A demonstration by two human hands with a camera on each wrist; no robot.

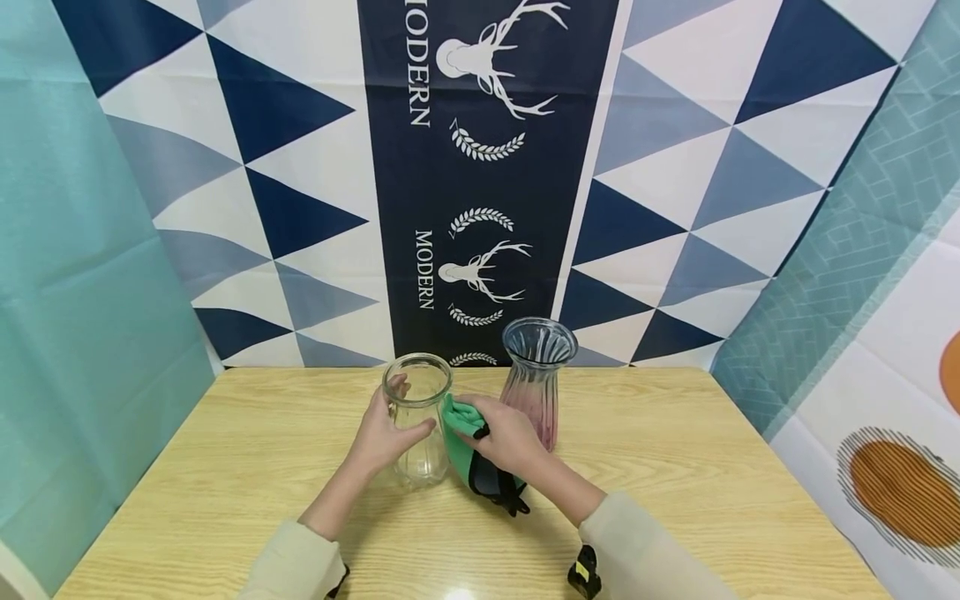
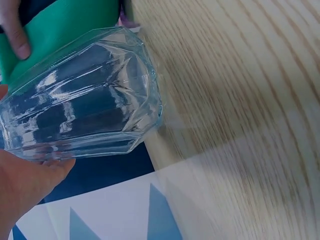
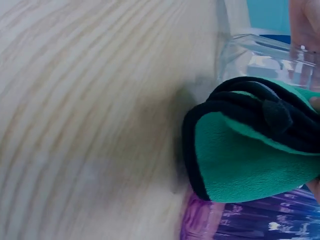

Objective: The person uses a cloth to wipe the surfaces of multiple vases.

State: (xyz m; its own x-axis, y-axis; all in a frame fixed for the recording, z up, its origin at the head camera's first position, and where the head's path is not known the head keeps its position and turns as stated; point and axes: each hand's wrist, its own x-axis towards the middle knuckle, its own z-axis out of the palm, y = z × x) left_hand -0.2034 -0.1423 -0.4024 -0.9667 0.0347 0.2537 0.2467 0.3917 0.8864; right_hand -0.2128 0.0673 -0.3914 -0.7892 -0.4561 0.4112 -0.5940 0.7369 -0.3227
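A clear ribbed glass vase (image 1: 422, 454) with a wide round rim is in my left hand (image 1: 378, 435), whose thumb and fingers grip it around the upper side. The left wrist view shows the base of the vase (image 2: 115, 95) close over the wood table. My right hand (image 1: 510, 435) holds a folded green cloth (image 1: 460, 417) with black edging against the right side of the vase, just below its rim. The lower folds of the cloth (image 3: 240, 160) hang down in the right wrist view, partly covering the clear vase behind.
A second ribbed vase (image 1: 531, 392), blue at the top and pink below, stands right behind my right hand. The light wood table (image 1: 660, 500) ends at a patterned backdrop (image 1: 480, 183). Teal cloth (image 1: 97, 292) hangs along the left side.
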